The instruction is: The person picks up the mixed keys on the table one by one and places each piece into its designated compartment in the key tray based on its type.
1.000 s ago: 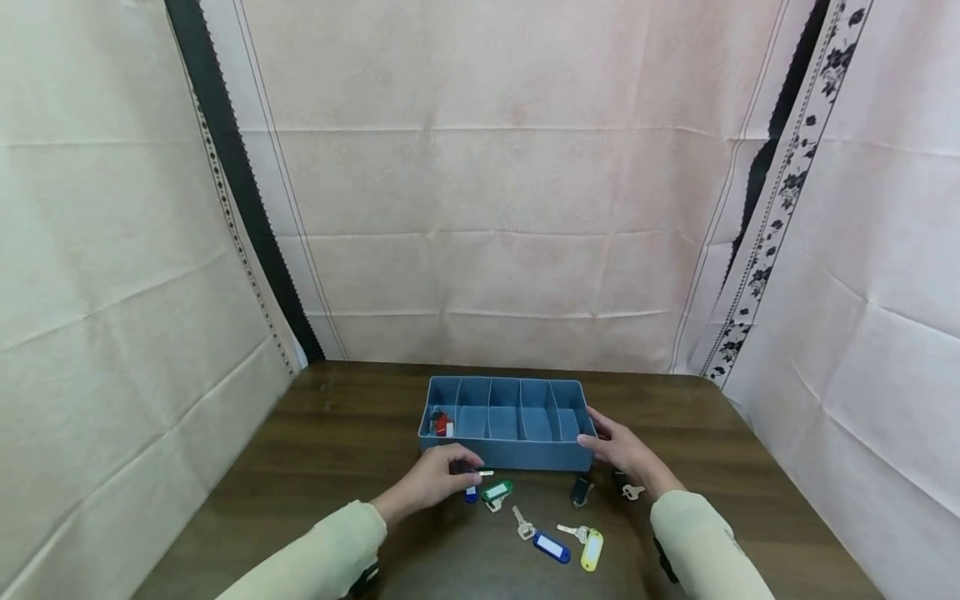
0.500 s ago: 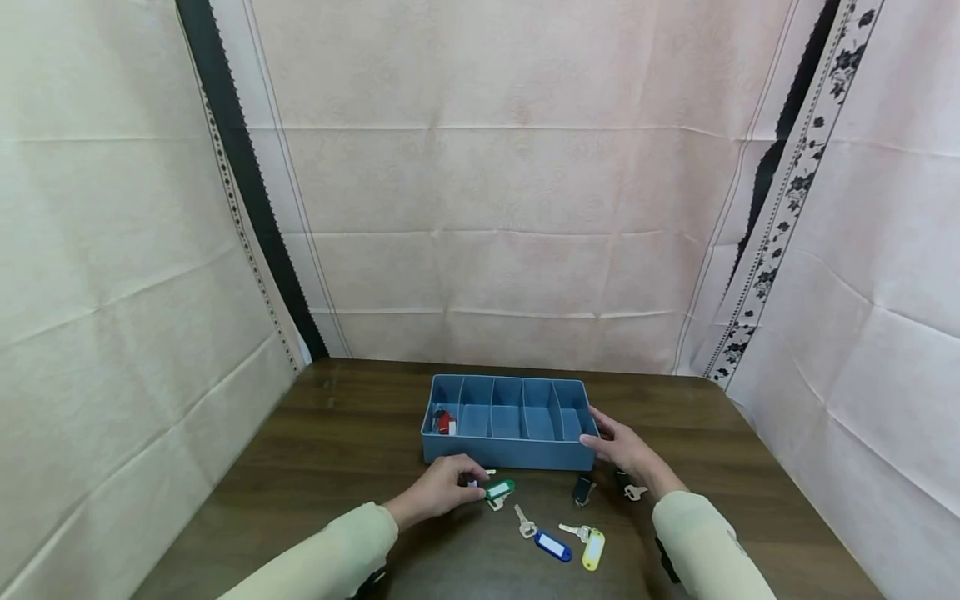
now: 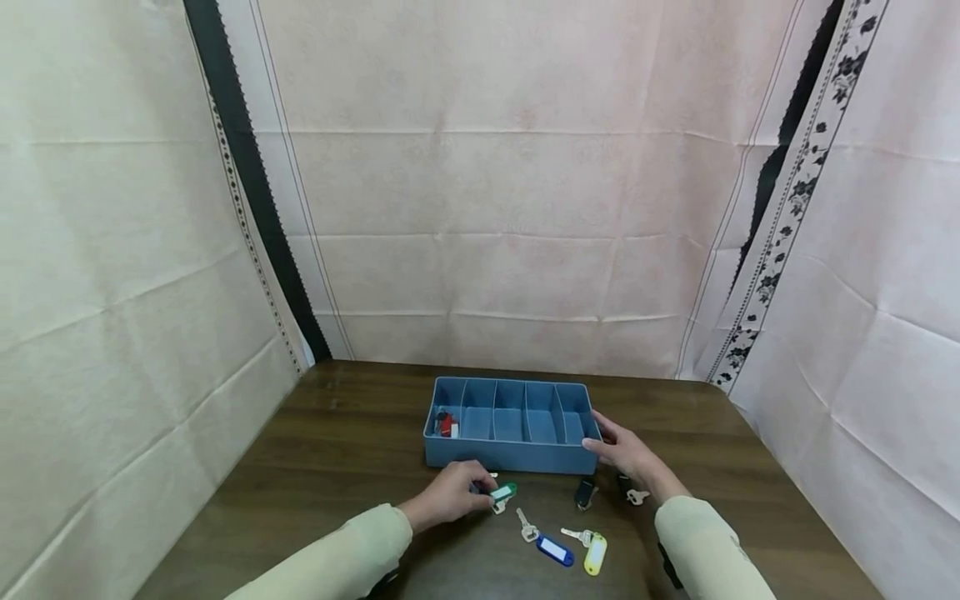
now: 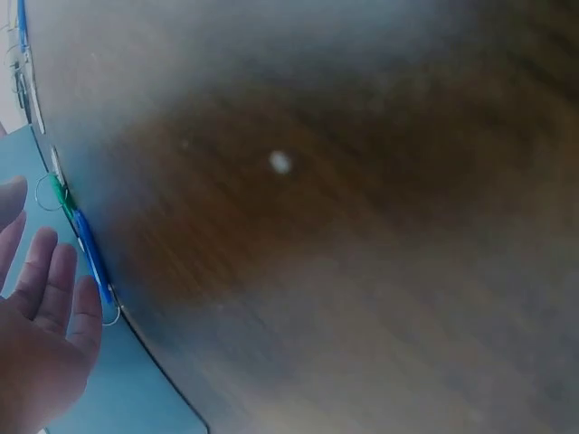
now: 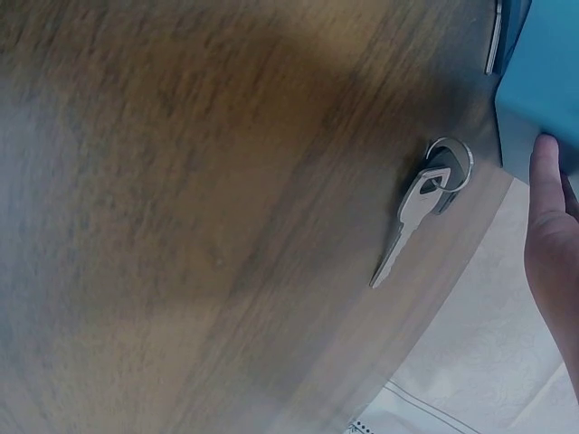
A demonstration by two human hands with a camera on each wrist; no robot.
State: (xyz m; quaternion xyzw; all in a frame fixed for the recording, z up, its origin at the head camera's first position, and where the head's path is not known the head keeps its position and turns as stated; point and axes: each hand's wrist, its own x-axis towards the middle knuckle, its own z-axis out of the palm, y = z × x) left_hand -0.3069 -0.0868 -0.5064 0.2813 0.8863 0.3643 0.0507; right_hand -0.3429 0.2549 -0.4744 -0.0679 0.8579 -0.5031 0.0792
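Note:
A blue divided box (image 3: 502, 456) sits on the wooden table, with red-tagged keys (image 3: 447, 426) in its leftmost compartment. In front of it, my left hand (image 3: 450, 496) is beside a green key tag (image 3: 503, 492), its thumb and fingers apart. The left wrist view shows a blue key tag (image 4: 93, 253) behind the relaxed fingers, next to the green tag (image 4: 61, 192). That blue tag is largely hidden by the hand in the head view. My right hand (image 3: 626, 454) holds the box's right front corner, thumb on the front and fingers along the end wall.
Nearer me lie a blue-tagged key (image 3: 555, 550) and a yellow-tagged key (image 3: 595, 554). A black-tagged key (image 3: 585, 493) lies before the box, and another key with a dark fob (image 5: 416, 208) by my right wrist. Pale cloth (image 3: 517, 208) hangs behind the table.
My left hand has moved right and slightly toward me, from the blue tag to beside the green tag. The right hand stays on the box corner. The head view has shifted slightly.

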